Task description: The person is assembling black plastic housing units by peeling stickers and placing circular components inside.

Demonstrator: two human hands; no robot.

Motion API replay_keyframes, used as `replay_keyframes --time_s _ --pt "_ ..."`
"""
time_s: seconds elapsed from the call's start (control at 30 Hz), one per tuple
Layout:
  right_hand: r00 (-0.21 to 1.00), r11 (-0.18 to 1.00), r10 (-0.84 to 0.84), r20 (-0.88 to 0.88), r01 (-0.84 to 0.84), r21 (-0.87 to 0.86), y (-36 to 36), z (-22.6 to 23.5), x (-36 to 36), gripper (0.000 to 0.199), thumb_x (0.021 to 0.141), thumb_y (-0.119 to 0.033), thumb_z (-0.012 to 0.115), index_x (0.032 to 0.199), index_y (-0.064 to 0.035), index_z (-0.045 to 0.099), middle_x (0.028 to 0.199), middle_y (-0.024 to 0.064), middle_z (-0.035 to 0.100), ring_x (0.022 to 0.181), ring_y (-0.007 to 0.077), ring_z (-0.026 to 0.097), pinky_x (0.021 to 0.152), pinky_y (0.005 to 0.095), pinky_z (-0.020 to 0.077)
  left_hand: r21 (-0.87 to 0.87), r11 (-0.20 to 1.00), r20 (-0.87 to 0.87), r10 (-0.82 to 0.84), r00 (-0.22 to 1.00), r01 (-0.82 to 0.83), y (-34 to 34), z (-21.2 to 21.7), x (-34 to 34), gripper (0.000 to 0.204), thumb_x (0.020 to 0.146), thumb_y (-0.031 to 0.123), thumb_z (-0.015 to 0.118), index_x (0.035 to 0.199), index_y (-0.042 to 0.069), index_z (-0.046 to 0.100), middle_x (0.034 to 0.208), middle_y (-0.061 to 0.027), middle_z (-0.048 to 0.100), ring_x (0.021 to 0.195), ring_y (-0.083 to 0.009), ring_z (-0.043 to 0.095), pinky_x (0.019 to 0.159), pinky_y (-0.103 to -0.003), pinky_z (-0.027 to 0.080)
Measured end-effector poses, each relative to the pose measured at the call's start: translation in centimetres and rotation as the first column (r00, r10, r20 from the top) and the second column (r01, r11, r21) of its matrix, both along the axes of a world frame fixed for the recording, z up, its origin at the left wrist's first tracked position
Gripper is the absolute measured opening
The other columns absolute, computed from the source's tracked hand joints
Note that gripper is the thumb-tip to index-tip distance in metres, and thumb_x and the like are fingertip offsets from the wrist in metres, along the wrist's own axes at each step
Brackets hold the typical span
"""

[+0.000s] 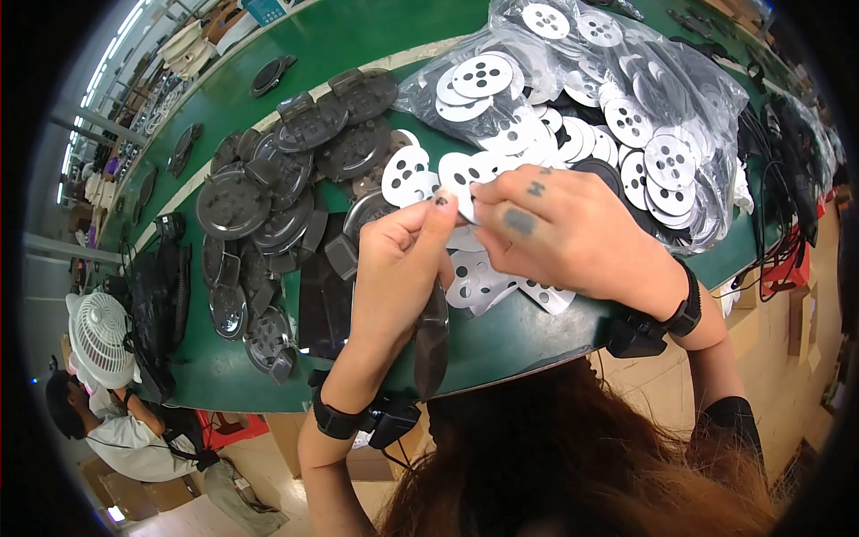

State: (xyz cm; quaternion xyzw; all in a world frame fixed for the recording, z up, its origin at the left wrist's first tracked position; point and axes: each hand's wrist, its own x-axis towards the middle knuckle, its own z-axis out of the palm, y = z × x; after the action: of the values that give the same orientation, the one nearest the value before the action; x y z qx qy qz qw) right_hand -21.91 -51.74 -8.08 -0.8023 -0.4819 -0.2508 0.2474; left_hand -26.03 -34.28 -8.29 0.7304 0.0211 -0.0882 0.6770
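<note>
Fingertips (441, 200) of both hands met at a white perforated disc (460, 172), which stood out past the grip on the side toward the desk's far edge. The left hand (398, 264) had its thumb against the disc's near left edge, with the fingers curled behind; the right hand (564, 224) grasped the right side, its bent fingers covering part of it. Both hands were thus pinching, above the middle of the green desk (555, 342) and toward its near edge. A dark curved piece (431, 349) extended from below the left hand to that near edge; whether the hand held it could not be told.

A clear plastic bag (729, 106) lay on the right part of the desk, reaching toward the far edge. Many bagged white discs (669, 161) filled it, round and holed, and others lay loose around its near left side. Just below the right hand, white perforated pieces (474, 277) overlapped near the desk's near edge.

Left of the hands, dark round plastic covers (233, 204) were heaped, some tilted over one another, down toward the near edge. More separate dark covers (268, 78) lay farther off along the desk's left side. A white fan (103, 327) stood by the left end.
</note>
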Motion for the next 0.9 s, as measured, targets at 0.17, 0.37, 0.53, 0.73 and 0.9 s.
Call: replay_keyframes --time_s 0.17,0.37,0.53,0.73,0.9 --pt "0.998 0.999 0.025 -0.065 -0.023 0.038 -0.7 0.1 0.6 0.012 0.068 -0.007 0.065 0.071 -0.0004 0.056 0.078 0.0083 0.057 0.065 0.0253 0.059 0.057 0.0324 0.0495 -0.069 0.997 0.031 -0.022 0.999 0.024 -0.3 -0.2 -0.3 0.021 0.089 0.017 0.056 0.090 -0.004 0.060 0.057 0.0008 0.052 0.042 -0.0038 0.040 0.040 -0.019 0.027" --pt "0.909 0.977 0.198 -0.366 -0.151 0.152 -1.6 1.8 1.3 0.014 0.075 -0.010 0.064 0.078 0.0044 0.062 0.078 0.0124 0.062 0.069 0.0274 0.062 0.060 0.0318 0.0502 -0.164 0.986 0.083 -0.027 0.996 0.040 -0.1 0.2 -0.4 0.018 0.089 0.015 0.057 0.087 -0.003 0.059 0.059 0.0013 0.052 0.042 -0.0033 0.040 0.039 -0.018 0.027" --pt "0.898 0.980 0.191 -0.396 -0.153 0.126 -1.7 2.2 1.2 0.014 0.072 -0.004 0.068 0.085 0.0006 0.067 0.086 0.0118 0.067 0.072 0.0242 0.066 0.063 0.0287 0.0520 -0.138 0.990 0.114 -0.017 0.993 0.033 -0.2 0.2 -0.6 0.018 0.089 0.014 0.057 0.085 -0.004 0.059 0.059 0.0015 0.051 0.043 -0.0030 0.040 0.039 -0.018 0.027" --pt "0.928 0.986 0.163 -0.335 -0.160 0.035 -1.8 2.2 1.1 0.014 0.071 -0.004 0.069 0.084 0.0006 0.065 0.086 0.0116 0.065 0.071 0.0259 0.065 0.061 0.0298 0.0521 -0.042 0.999 0.148 -0.020 0.989 0.026 -0.2 -0.3 -0.7 0.016 0.089 0.011 0.058 0.087 -0.005 0.060 0.059 0.0021 0.052 0.044 -0.0019 0.041 0.040 -0.017 0.027" --pt "0.961 0.992 0.129 -0.243 -0.124 0.034 -1.2 1.2 0.6 0.014 0.073 -0.009 0.064 0.074 0.0026 0.056 0.074 0.0124 0.054 0.065 0.0305 0.057 0.059 0.0364 0.0481 -0.008 1.000 0.184 -0.003 0.983 0.005 -0.6 -0.5 -0.7 0.016 0.089 0.011 0.057 0.089 -0.005 0.060 0.060 0.0023 0.053 0.046 -0.0009 0.041 0.041 -0.016 0.028"
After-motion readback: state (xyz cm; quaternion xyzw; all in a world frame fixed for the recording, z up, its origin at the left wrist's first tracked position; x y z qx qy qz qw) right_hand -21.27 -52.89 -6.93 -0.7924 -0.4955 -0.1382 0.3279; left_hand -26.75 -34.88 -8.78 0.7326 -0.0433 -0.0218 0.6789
